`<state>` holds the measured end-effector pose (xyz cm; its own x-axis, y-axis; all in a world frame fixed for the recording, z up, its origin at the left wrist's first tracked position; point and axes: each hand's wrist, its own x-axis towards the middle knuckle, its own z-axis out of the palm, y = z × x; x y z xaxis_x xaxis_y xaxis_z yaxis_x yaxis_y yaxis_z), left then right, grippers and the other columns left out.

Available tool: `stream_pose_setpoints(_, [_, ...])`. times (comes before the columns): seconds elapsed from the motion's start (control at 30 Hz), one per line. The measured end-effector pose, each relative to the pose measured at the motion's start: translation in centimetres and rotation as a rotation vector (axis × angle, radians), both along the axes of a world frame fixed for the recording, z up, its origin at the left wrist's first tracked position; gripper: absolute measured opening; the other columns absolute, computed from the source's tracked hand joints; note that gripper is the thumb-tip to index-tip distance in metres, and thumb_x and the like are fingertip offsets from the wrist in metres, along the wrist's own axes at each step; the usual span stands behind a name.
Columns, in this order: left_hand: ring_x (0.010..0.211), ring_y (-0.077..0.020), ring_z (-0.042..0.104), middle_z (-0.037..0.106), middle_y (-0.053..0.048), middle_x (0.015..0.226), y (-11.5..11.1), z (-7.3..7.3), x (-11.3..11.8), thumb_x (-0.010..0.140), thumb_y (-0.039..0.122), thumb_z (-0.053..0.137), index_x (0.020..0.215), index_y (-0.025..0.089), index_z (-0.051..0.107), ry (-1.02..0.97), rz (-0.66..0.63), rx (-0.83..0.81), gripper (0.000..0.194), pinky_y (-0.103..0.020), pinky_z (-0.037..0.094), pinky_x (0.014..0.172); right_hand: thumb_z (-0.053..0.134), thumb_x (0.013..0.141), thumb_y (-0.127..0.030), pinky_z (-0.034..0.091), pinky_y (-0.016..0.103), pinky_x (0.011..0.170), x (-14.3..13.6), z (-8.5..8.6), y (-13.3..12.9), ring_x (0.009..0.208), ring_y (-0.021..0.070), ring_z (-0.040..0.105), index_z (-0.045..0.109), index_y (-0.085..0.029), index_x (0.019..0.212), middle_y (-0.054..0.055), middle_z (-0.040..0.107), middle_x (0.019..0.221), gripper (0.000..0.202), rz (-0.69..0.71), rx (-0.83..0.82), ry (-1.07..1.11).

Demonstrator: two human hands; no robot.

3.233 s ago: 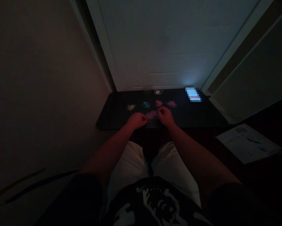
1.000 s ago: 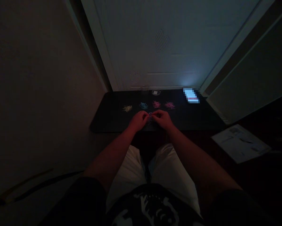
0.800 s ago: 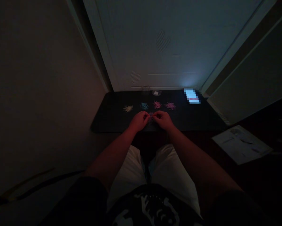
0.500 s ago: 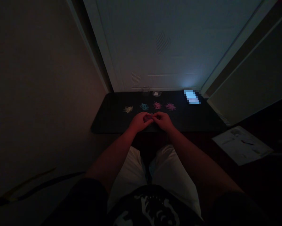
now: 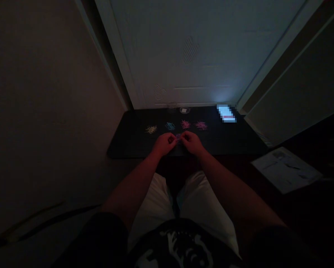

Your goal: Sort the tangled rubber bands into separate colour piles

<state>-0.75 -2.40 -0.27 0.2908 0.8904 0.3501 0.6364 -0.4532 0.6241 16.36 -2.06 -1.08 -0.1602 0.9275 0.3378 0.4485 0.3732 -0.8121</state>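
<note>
Both hands meet near the front edge of a dark table (image 5: 127, 143). My left hand (image 5: 166, 143) is closed, fingertips pinched beside a small purple pile of sticks (image 5: 178, 136). My right hand (image 5: 190, 142) is closed too, its fingertips on the pile's other side. What either pinch holds is too small and dark to make out. Beyond the hands lie separate piles of thin sticks: a pale yellow pile (image 5: 151, 129), a blue pile (image 5: 170, 126), a pink pile (image 5: 185, 124) and a magenta-purple pile (image 5: 202, 125).
Against the white door panel (image 5: 211, 44) at the table's back stand a clear container (image 5: 171, 108) and a small round dish (image 5: 184, 110) with a white square. A lit, pixelated screen (image 5: 226, 113) lies at the back right. A pale sheet (image 5: 285, 169) is lower right, off the table.
My hands have drawn slightly apart at the fingertips, so more of the purple sticks shows between them. The view has shifted slightly.
</note>
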Motion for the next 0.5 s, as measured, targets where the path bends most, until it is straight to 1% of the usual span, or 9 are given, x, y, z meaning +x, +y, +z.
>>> stream_pose_setpoints(0.2, [0.068, -0.0124, 0.054, 0.062, -0.002, 0.075, 0.06, -0.05, -0.11, 0.077, 0.026, 0.055, 0.077, 0.016, 0.061, -0.002, 0.004, 0.015, 0.012, -0.025, 0.042, 0.063, 0.052, 0.074, -0.028, 0.038, 0.026, 0.061, -0.02, 0.05, 0.01, 0.061, 0.0131, 0.049, 0.056, -0.018, 0.072, 0.000, 0.056, 0.066, 0.011, -0.018, -0.022, 0.008])
stream_pose_setpoints(0.37, [0.066, -0.0122, 0.052, 0.061, -0.001, 0.073, -0.10, 0.23, -0.04, 0.075, 0.026, 0.056, 0.076, 0.016, 0.061, 0.007, 0.017, -0.016, 0.011, -0.024, 0.041, 0.061, 0.051, 0.074, -0.027, 0.038, 0.026, 0.061, -0.07, 0.07, 0.00, 0.062, 0.0133, 0.050, 0.057, -0.018, 0.072, 0.000, 0.056, 0.067, 0.010, -0.020, -0.017, 0.014])
stream_pose_setpoints(0.5, [0.066, -0.0122, 0.052, 0.061, -0.001, 0.073, -0.24, 0.47, -0.03, 0.074, 0.024, 0.055, 0.075, 0.016, 0.060, -0.007, 0.020, -0.008, 0.009, -0.025, 0.041, 0.062, 0.052, 0.074, -0.028, 0.038, 0.026, 0.061, -0.10, 0.07, 0.04, 0.062, 0.0133, 0.050, 0.057, -0.018, 0.072, 0.000, 0.056, 0.066, 0.011, -0.033, -0.022, 0.027])
